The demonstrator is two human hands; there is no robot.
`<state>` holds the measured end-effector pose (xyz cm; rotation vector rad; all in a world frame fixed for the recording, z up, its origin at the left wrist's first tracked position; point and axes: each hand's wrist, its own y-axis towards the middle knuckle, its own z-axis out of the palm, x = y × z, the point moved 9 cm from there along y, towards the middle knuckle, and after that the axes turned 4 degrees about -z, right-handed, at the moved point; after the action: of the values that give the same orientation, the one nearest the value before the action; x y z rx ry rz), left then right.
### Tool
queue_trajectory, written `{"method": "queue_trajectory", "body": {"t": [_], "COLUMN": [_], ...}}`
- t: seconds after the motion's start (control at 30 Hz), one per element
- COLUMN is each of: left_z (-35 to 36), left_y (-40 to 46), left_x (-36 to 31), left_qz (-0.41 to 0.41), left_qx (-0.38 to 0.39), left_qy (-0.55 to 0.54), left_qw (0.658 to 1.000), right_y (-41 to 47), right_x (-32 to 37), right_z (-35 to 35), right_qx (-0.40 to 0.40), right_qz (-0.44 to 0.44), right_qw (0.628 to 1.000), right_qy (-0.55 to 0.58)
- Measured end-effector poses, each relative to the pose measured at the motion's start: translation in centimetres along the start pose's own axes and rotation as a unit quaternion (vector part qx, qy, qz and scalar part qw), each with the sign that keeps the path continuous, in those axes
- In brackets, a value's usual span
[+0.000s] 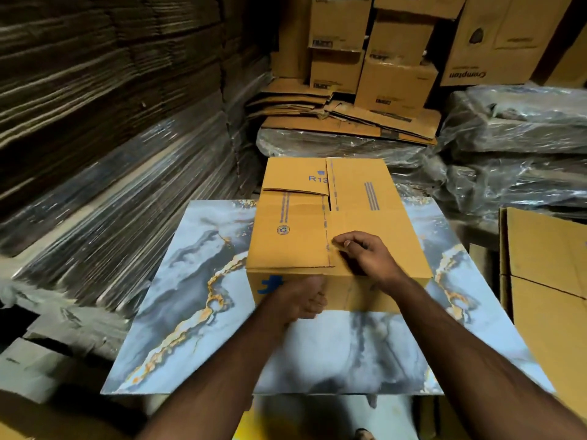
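The cardboard box (pixel 365 192) sits on the marble-patterned worktop (pixel 197 281), in the middle towards its far edge, with its top flaps folded down. The right hand (pixel 365 252) rests on the near part of the top, fingers bent. Its thumb and forefinger are drawn together at the flap seam, but I cannot tell whether they pinch anything. The left hand (pixel 301 300) is against the near face just under the top edge, curled and blurred, so I cannot tell what it holds. The flaps do not look flush, with a gap at the centre and an overlapping far-left flap. If the pressure eases, they would likely spring up. The worktop looks glossy, so a firm push from the near side could slide the box towards the far edge. Blue "R13" (pixel 317 178) is printed on the far flap, a round recycling-type mark (pixel 282 229) on the left flap, and a blue logo (pixel 270 285) on the near face is partly covered. Far right, a stacked carton (pixel 495 42) reads "Crompton", upside down. Smaller labels on the cartons behind are too blurred to read.
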<state>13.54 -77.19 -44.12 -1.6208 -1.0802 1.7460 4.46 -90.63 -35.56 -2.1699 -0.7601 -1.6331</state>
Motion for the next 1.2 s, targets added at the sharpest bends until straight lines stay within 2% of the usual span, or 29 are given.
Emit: {"method": "queue_trajectory", "body": {"t": [0.1, 0.2, 0.27, 0.33, 0.4, 0.47, 0.53, 0.6, 0.77, 0.83, 0.93, 1.0, 1.13, 1.2], "left_z": [-0.8, -1.1, -1.6, -2.4, -4.0, -4.9, -4.5, -3.8, -3.2, -3.9, -4.5, -4.4, -4.8, -5.2], "left_y": [-1.4, -2.9, -3.3, -3.4, -3.6, -3.8, -2.7, -1.0, 2.2, 3.0, 3.5, 3.4, 2.0, 0.1], "left_x": [-2.8, -5.5, -7.6, -10.6, -13.6, -15.8, -17.1, -17.7, -16.7, -15.7, -14.9, -15.2, -17.0, -18.7], "left_qz": [0.042, 0.063, 0.08, 0.135, 0.191, 0.208, 0.199, 0.171, 0.084, 0.076, 0.057, 0.048, 0.042, 0.078], "left_qx": [-0.003, 0.004, -0.017, -0.07, -0.195, -0.325, -0.373, -0.381, -0.358, -0.361, -0.361, -0.355, -0.372, -0.394], "left_qy": [0.093, 0.174, 0.183, 0.189, 0.261, 0.347, 0.39, 0.416, 0.451, 0.421, 0.419, 0.429, 0.462, 0.48], "left_qw": [0.995, 0.983, 0.98, 0.97, 0.926, 0.855, 0.818, 0.808, 0.813, 0.829, 0.831, 0.829, 0.804, 0.78], "right_y": [0.3, 0.9, 1.8, 2.8, 4.2, 6.0, 8.0, 9.9, 13.3, 13.3, 13.1, 13.1, 12.5, 12.3], "right_x": [0.6, 0.4, -0.1, -0.4, -0.1, 0.5, 1.1, 1.2, -0.1, -2.1, -3.2, -2.8, -1.8, -1.3], "right_z": [-0.9, -1.5, -2.0, -2.5, -3.1, -3.4, -3.4, -2.9, -1.1, -1.3, -1.3, -1.0, -0.5, 0.1], "right_qx": [-0.058, -0.082, -0.08, -0.082, -0.084, -0.092, -0.11, -0.13, -0.147, -0.174, -0.182, -0.167, -0.138, -0.108], "right_qz": [0.008, 0.006, 0.0, 0.002, 0.003, -0.002, -0.001, 0.006, 0.03, 0.04, -0.025, -0.049, -0.056, -0.062], "right_qw": [0.998, 0.996, 0.996, 0.996, 0.996, 0.996, 0.994, 0.991, 0.986, 0.983, 0.981, 0.983, 0.987, 0.988], "right_qy": [0.028, 0.034, 0.025, 0.026, 0.016, -0.004, -0.003, 0.016, 0.073, 0.038, -0.054, -0.065, -0.063, -0.094]}}
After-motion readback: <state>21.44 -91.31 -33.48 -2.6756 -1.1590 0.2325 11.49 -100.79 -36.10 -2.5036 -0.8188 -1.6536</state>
